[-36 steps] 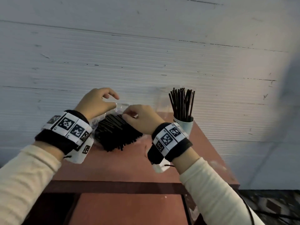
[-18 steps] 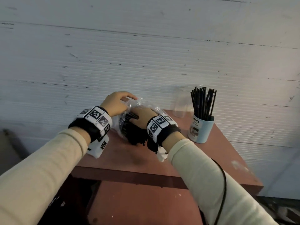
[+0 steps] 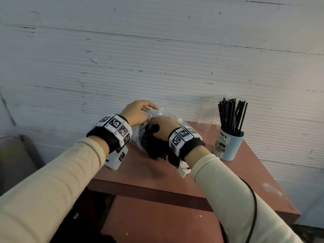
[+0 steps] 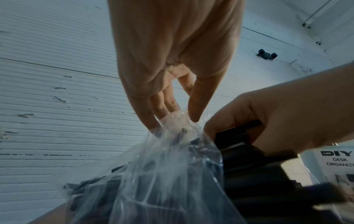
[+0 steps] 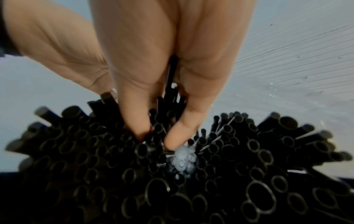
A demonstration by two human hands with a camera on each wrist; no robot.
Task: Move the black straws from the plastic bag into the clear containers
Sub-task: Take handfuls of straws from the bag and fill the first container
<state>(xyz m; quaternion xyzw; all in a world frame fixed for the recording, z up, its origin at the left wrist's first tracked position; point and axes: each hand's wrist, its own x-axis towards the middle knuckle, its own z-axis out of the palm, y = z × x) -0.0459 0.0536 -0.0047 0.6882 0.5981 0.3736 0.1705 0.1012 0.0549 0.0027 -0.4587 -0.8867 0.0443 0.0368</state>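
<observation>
A clear plastic bag [image 3: 140, 135] full of black straws [image 3: 154, 148] lies on the red-brown table [image 3: 228, 181]. My left hand [image 3: 138, 113] pinches the bag's top edge [image 4: 176, 125] between thumb and fingers. My right hand [image 3: 163, 128] reaches into the bag's mouth, its fingers [image 5: 134, 121] dug among the open straw ends [image 5: 191, 174] and closed around a small bunch. A clear container [image 3: 205, 114] stands empty at the table's back. Beside it a light blue labelled cup [image 3: 228, 144] holds several upright black straws [image 3: 231, 116].
A white ribbed wall [image 3: 157, 58] runs right behind the table. The table's front edge [image 3: 149, 190] is near my forearms, with a lower red surface [image 3: 157, 221] beneath. A black cable [image 3: 252, 207] hangs by my right sleeve.
My head view has shifted left and back, so the cup now sits further right. My right hand has pushed into the bag's mouth and closed on straws; the left has taken hold of the bag's top.
</observation>
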